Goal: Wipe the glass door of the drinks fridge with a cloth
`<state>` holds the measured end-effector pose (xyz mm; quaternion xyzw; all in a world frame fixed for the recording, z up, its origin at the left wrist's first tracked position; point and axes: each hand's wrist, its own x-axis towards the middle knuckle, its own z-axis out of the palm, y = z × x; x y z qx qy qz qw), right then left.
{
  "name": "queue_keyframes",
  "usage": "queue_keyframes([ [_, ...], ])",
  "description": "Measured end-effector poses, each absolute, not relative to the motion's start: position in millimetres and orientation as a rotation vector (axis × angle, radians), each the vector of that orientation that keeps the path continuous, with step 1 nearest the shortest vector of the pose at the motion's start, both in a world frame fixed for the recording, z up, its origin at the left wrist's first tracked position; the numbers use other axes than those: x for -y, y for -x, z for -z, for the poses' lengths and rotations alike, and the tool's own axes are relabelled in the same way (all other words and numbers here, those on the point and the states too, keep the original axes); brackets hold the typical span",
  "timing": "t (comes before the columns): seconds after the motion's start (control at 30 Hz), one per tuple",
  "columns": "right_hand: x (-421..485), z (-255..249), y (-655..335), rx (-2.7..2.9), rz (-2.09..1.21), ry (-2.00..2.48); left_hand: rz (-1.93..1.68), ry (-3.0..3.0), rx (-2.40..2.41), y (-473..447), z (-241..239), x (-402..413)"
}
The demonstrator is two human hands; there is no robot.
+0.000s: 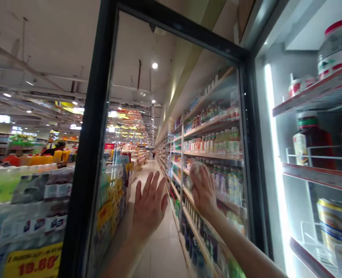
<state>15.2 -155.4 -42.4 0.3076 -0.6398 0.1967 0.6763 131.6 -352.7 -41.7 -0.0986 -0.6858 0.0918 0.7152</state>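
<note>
A glass cooler door (165,42) with a black frame stands swung open in front of me. My left hand (150,204) is raised flat towards the glass, its fingers spread and nothing in it; whether the palm touches the pane cannot be made out. To its right, my right hand (202,191) presses a crumpled whitish cloth (197,169) to the glass. Its fingers are blurred and lie over the cloth, hiding part of it.
On the right is the lit cooler with shelves (318,175) of bottles and a gold-topped can (336,224). Packs of bottled drinks (29,193) and a yellow price sign (32,260) are at left. Through the glass show an aisle floor (159,251) and shelves of bottles.
</note>
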Motion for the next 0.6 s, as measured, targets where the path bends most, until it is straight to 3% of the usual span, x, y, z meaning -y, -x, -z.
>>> queue_keyframes([
  [0.1, 155.2, 50.8, -14.0, 1.414, -0.349, -0.751, -0.191, 0.218, 1.535, -131.9, 42.6, 353.4],
  [0.23, 144.5, 41.9, -6.1, 1.34, -0.7, -0.304, -0.192, 0.204, 1.563, -131.8, 43.5, 352.5],
  [0.43, 159.3, 63.2, -21.7, 1.408, -0.324, -0.826, -0.172, 0.215, 1.553, -132.5, 43.7, 351.4],
  [0.6, 146.7, 54.5, -3.3, 1.289, -0.738, -0.311, -0.223, 0.205, 1.567, -134.6, 43.5, 351.1],
])
